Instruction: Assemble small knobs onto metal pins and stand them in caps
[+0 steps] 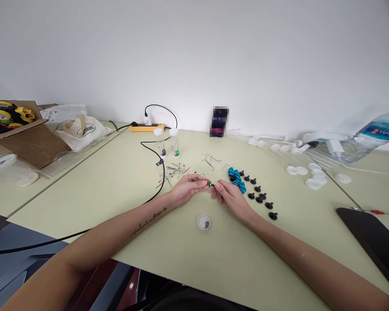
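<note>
Both hands meet above the table, fingertips close together. My left hand [191, 189] is closed in a pinch around a thin bent metal rod [192, 177] and the edge of a small green part [210, 184]. My right hand [230, 196] pinches a small black piece [213, 185] that touches the green part; most of it is hidden by the fingers. Just right of that hand lie blue knobbly pieces [236, 177] and several black stemmed discs [257, 188]. Below the hands stands a small white cap [203, 222] with tiny metal bits inside.
Loose pins [176, 169] and bent metal rods [210, 160] lie beyond the hands. Two clear tubes [174, 144] stand near an orange power strip [147, 127]. White caps [316, 177], clear tubes and a water bottle [372, 134] are right; a black phone [369, 242] lies nearer. A cardboard box [35, 142] sits left.
</note>
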The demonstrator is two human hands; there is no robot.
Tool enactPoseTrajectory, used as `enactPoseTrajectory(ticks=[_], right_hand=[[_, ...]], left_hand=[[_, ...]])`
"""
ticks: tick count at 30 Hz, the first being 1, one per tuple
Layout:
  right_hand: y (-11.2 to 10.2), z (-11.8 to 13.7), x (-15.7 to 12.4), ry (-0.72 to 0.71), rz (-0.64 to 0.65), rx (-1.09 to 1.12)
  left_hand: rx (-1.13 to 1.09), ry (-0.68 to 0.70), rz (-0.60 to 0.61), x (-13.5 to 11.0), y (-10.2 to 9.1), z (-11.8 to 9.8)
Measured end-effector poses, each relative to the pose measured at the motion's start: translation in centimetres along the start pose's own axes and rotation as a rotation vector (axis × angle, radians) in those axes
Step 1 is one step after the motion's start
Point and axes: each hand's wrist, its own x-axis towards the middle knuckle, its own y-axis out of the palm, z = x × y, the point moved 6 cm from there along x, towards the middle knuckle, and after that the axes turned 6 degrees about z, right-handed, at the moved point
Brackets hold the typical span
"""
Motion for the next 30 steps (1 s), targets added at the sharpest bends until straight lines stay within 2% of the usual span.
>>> enactPoseTrajectory(ticks=[6, 21, 30], right_hand=[[-0.13, -0.05, -0.08, 0.008, -0.013, 0.059], [-0.05, -0.57, -0.05, 0.020, -0.031, 0.038], [-0.16, 0.04, -0.12, 0.009, -0.023, 0.085]], left_hand=[[-0.023, -0.017, -0.028, -0.03, -0.15, 0.16], [-0.016, -0.021, -0.026, -0.08, 0.09, -0.09], [-0.036, -0.034, -0.053, -0.21, -0.07, 0.03]])
